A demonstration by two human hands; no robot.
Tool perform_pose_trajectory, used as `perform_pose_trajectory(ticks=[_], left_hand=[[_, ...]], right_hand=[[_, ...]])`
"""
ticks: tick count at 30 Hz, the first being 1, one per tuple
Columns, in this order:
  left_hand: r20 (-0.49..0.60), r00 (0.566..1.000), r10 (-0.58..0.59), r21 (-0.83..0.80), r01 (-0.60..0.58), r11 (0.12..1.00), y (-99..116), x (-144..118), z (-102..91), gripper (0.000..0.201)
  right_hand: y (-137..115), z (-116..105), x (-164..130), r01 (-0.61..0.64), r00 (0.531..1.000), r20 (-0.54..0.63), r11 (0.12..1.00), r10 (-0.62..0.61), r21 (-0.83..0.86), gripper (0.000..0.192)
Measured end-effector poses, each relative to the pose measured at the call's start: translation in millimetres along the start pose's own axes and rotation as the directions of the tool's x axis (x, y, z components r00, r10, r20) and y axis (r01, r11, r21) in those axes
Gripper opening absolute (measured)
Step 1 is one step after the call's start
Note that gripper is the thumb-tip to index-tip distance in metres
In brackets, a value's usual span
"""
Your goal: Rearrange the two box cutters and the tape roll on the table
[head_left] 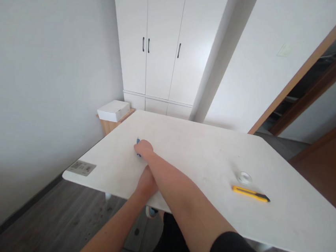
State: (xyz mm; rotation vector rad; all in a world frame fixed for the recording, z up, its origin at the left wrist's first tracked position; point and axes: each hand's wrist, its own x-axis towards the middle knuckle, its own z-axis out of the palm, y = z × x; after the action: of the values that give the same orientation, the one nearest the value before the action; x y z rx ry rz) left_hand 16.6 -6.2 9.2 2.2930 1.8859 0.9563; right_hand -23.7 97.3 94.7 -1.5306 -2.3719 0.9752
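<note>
Right hand [143, 149] reaches across my body onto the white desk [201, 153], fingers curled over a small blue object [138, 141]; only its tip shows, so I cannot tell if it is gripped. Left hand [147, 183] rests at the near desk edge under the right forearm, its fingers hidden. Yellow utility knife [250, 193] and clear tape roll [244, 177] lie well apart to the right.

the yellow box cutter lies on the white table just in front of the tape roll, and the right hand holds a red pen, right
Not quite: the head view shows blue, not red, sticking out of the right hand. The yellow box cutter does lie on the white table in front of the tape roll.
</note>
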Motion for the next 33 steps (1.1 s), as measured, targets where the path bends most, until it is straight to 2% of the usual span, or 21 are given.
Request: perform_pose_trajectory(ticks=[3, 5, 7, 10, 12, 14, 17, 19, 22, 26, 30, 33], left_hand=[[0.028, 1.000, 0.001, 0.048, -0.002, 0.999, 7, 6, -8.3, 0.025], [0.041, 0.999, 0.018, 0.071, -0.021, 0.997, 10, 8, -11.2, 0.027], [0.058, 0.998, 0.025, 0.113, -0.031, 0.993, 10, 7, -12.1, 0.032], [0.069, 0.997, 0.029, 0.163, -0.040, 0.986, 9, 5, -11.0, 0.036], [0.057, 0.998, 0.040, 0.178, -0.049, 0.983, 7, 4, -9.2, 0.038], [0.051, 0.997, 0.062, 0.186, -0.070, 0.980, 5, 5, -7.0, 0.040], [0.041, 0.996, 0.077, 0.192, -0.084, 0.978, 3, 5, -4.5, 0.042], [0.039, 0.996, 0.078, 0.197, -0.084, 0.977, 2, 5, -3.7, 0.043], [0.052, 0.996, 0.077, 0.208, -0.086, 0.974, 1, 5, -3.8, 0.045], [0.064, 0.995, 0.078, 0.217, -0.090, 0.972, 0, 4, -5.6, 0.046], [0.069, 0.995, 0.068, 0.212, -0.081, 0.974, 0, 4, -5.8, 0.046], [0.070, 0.996, 0.052, 0.199, -0.065, 0.978, 0, 6, -4.9, 0.046]], right_hand=[[25, -24, -13, 0.030, 0.999, 0.013, 0.979, -0.034, 0.202, 0.023], [53, -46, -32, 0.042, 0.998, 0.019, 0.938, -0.052, 0.343, 0.027], [92, -69, -60, 0.029, 0.998, 0.029, 0.868, -0.050, 0.496, 0.028], [166, -106, -119, -0.004, 1.000, 0.024, 0.778, -0.014, 0.628, 0.015], [220, -130, -167, -0.030, 1.000, 0.007, 0.829, 0.031, 0.559, 0.021], [271, -154, -216, -0.083, 0.995, -0.018, 0.911, 0.098, 0.404, 0.019], [334, -186, -275, -0.099, 0.970, -0.210, 0.988, 0.122, 0.117, 0.017], [363, -201, -298, -0.108, 0.948, -0.305, 0.994, 0.092, -0.035, 0.018], [390, -209, -308, -0.134, 0.939, -0.336, 0.980, 0.078, -0.147, 0.023], [404, -202, -300, -0.168, 0.938, -0.338, 0.952, 0.075, -0.255, 0.026], [398, -193, -295, -0.243, 0.929, -0.350, 0.912, 0.120, -0.330, 0.029], [373, -184, -290, -0.224, 0.917, -0.391, 0.908, 0.074, -0.355, 0.035]])
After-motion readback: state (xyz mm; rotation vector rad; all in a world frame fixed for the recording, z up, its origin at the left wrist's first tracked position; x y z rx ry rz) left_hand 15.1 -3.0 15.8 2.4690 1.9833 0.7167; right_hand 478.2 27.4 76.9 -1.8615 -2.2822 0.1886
